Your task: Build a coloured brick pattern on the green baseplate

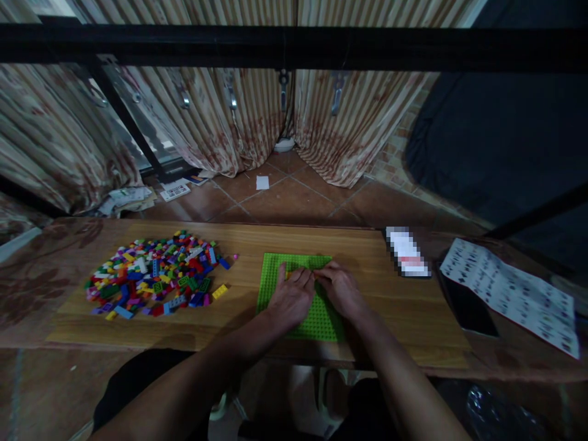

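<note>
A green studded baseplate (321,318) lies on the wooden board in front of me. Over its upper middle is my left hand (294,294), fingers bent and closed towards the plate. My right hand (339,289) comes in from the other side, its fingertips pinched together near the left fingertips. Small yellow and orange pieces show at the fingers, partly covered; which hand grips them is hard to make out. To the left spreads a large pile of mixed coloured bricks (156,275), with a yellow brick (220,291) at its right edge.
On the right of the wooden board (257,239) lies a phone (408,252). Farther right, a printed sheet (509,294) partly covers a dark flat object (471,309). A black bar (294,48) crosses the view above, before curtains.
</note>
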Demonstrator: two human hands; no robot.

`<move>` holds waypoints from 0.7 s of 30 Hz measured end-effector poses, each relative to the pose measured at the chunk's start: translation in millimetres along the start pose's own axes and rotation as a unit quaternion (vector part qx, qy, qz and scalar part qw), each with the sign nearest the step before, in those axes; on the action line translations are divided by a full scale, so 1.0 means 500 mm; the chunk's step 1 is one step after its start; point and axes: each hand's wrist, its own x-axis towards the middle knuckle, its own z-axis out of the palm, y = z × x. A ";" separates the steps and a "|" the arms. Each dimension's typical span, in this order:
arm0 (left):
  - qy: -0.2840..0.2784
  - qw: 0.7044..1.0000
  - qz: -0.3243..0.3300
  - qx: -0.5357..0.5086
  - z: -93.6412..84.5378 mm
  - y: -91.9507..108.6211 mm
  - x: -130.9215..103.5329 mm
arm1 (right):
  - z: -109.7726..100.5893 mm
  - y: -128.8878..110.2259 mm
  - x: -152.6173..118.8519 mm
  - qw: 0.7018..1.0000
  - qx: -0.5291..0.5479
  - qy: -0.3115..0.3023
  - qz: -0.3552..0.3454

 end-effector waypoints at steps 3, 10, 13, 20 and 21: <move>-0.013 1.000 0.006 0.003 0.000 0.000 0.006 | 0.007 0.002 -0.006 0.999 0.005 0.026 0.018; -0.022 1.000 0.003 -0.001 -0.005 -0.006 0.006 | 0.008 0.002 -0.017 0.995 0.073 0.044 0.049; -0.029 1.000 0.004 -0.001 -0.005 -0.015 0.009 | 0.002 0.011 -0.017 0.985 0.142 0.050 0.084; -0.023 0.998 -0.020 -0.050 -0.013 -0.026 0.023 | -0.019 0.021 -0.008 0.976 0.175 0.026 0.128; -0.017 0.998 -0.025 -0.062 -0.014 -0.027 0.023 | -0.022 0.019 -0.007 0.977 0.173 0.024 0.125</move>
